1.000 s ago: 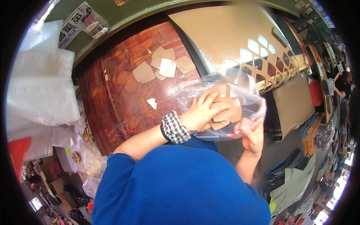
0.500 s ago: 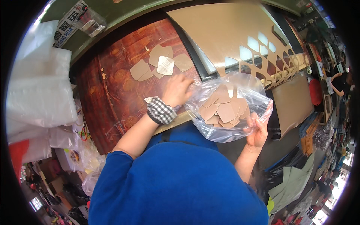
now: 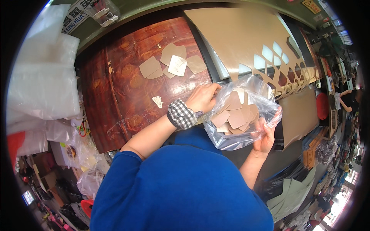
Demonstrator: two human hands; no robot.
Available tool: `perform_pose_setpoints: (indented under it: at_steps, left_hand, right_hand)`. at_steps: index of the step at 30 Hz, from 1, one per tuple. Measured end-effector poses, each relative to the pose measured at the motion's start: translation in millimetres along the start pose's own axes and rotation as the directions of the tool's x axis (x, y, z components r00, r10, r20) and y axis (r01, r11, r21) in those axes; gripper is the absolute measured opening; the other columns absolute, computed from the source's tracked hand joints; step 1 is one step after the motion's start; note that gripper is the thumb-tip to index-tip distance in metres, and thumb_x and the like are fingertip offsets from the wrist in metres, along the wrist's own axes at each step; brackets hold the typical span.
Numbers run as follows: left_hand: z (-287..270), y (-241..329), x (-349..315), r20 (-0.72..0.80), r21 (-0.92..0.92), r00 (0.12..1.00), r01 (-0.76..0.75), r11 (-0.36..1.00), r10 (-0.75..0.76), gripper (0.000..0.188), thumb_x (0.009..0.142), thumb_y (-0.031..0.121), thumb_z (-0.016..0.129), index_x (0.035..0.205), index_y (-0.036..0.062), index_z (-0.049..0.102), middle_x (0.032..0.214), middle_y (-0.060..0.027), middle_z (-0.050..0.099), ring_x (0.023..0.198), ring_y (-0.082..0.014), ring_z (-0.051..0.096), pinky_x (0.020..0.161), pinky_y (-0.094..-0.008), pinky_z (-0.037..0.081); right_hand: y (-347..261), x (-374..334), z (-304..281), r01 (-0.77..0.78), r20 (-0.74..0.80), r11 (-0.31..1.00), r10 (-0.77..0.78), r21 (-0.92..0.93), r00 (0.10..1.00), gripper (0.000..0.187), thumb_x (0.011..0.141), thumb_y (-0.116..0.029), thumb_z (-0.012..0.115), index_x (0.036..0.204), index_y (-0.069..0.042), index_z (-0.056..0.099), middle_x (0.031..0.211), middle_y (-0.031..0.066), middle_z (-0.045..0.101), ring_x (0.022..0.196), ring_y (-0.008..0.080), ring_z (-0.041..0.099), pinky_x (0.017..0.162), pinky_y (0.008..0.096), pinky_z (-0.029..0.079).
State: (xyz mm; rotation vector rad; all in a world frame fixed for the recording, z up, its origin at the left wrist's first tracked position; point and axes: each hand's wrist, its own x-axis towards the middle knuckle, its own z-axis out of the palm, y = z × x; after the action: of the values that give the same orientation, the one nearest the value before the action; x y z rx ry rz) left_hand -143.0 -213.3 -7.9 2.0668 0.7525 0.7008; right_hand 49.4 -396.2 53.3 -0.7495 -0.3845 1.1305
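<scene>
The right hand is closed on the lower edge of a clear plastic bag, holding it up; inside lie roughly eight tan cut-out pieces, overlapping, so the count is uncertain. The left hand, with a checked wristband, rests at the bag's mouth, fingers curled on its rim. Beyond, on the reddish wooden table, one pale scrap lies alone; farther off, about six loose tan pieces lie clustered. A tan sheet with diamond-shaped holes lies to the right.
</scene>
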Motion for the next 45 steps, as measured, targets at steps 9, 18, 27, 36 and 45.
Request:
perform_pose_setpoints:
  at_steps: [9, 18, 27, 36, 45]
  left_hand:
    - [6.9, 8.3, 19.3, 0.135, 0.228, 0.974, 0.151, 0.962, -0.185, 0.03, 0.081, 0.013, 0.063, 0.109, 0.0014, 0.063, 0.101, -0.0187, 0.066, 0.089, -0.0358, 0.065, 0.079, -0.041, 0.052]
    - [13.3, 12.5, 27.3, 0.042, 0.197, 0.998, 0.033, 0.98, -0.042, 0.025, 0.078, 0.013, 0.071, 0.098, 0.0029, 0.06, 0.095, -0.0174, 0.061, 0.098, -0.0348, 0.059, 0.085, -0.0426, 0.048]
    - [26.9, 12.0, 26.2, -0.081, -0.043, 0.987, 0.136, 0.99, -0.139, 0.049, 0.078, 0.011, 0.069, 0.124, 0.0028, 0.053, 0.102, -0.0177, 0.063, 0.092, -0.0315, 0.064, 0.082, -0.0395, 0.053]
    - [4.6, 5.7, 16.6, -0.162, 0.002, 0.977, 0.142, 0.99, -0.14, 0.022, 0.086, 0.011, 0.059, 0.105, 0.0026, 0.066, 0.092, -0.0183, 0.068, 0.084, -0.0339, 0.066, 0.076, -0.0407, 0.053]
    - [-67.3, -25.2, -24.4, -0.115, 0.278, 0.99, 0.111, 0.954, -0.081, 0.03, 0.084, 0.011, 0.065, 0.113, 0.0057, 0.062, 0.088, -0.0164, 0.065, 0.076, -0.0321, 0.065, 0.069, -0.0384, 0.052]
  right_hand:
    - [4.4, 5.1, 12.7, -0.002, -0.015, 0.998, 0.003, 0.069, 1.0, 0.086, 0.09, 0.002, 0.05, 0.155, -0.032, 0.005, 0.079, 0.0062, 0.042, 0.07, 0.016, 0.044, 0.05, 0.0286, 0.051]
    - [9.2, 11.9, 19.5, 0.017, -0.044, 0.999, -0.015, 0.043, 0.999, 0.087, 0.088, 0.003, 0.049, 0.155, -0.031, 0.005, 0.074, 0.0053, 0.042, 0.065, 0.0159, 0.044, 0.05, 0.0313, 0.057]
    - [12.7, 15.9, 22.5, 0.008, -0.004, 0.999, -0.008, 0.048, 1.0, 0.088, 0.089, 0.002, 0.05, 0.155, -0.032, 0.003, 0.078, 0.0068, 0.044, 0.068, 0.0159, 0.047, 0.057, 0.0378, 0.062]
    - [18.7, 17.8, 30.6, 0.009, 0.051, 1.0, -0.011, 0.03, 0.999, 0.088, 0.087, 0.002, 0.052, 0.155, -0.03, 0.007, 0.08, 0.0075, 0.045, 0.068, 0.0191, 0.049, 0.055, 0.0402, 0.062]
    - [50.5, 24.4, 59.1, -0.161, 0.035, 0.987, 0.16, 0.015, 0.986, 0.089, 0.084, 0.001, 0.054, 0.154, -0.029, 0.008, 0.082, 0.0077, 0.045, 0.069, 0.0185, 0.048, 0.054, 0.0396, 0.062]
